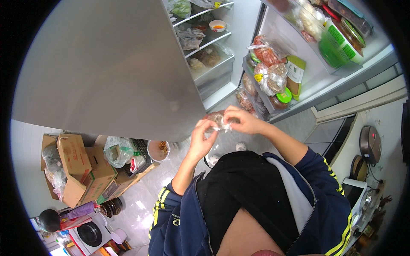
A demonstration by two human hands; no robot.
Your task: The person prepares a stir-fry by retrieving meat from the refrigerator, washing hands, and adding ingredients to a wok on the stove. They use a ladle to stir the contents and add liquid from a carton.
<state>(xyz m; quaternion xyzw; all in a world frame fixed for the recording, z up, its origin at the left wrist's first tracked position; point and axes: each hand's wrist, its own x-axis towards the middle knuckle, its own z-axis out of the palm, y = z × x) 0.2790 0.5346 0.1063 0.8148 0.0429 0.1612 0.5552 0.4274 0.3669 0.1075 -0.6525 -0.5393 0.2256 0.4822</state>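
A clear plastic bag (217, 119) with brownish contents is held in front of my body, before the open fridge. The fingers of my left hand (202, 137) pinch its gathered top from one side. From the other side my right hand (242, 120) grips the same twisted plastic, so both hands almost meet. What the bag contains is hard to make out. Beyond it, the lower door bin (267, 100) of the fridge holds several tied bags (272, 76), a jar with a green lid (283, 95) and a green pouch (295, 76).
The fridge compartment (224, 48) has glass shelves with bagged food and a small bowl (217, 26). A closed grey door (105, 70) stands left of it. Cardboard boxes (96, 169) and a bucket (158, 150) are on the floor at left. A counter with appliances (370, 144) runs along the right.
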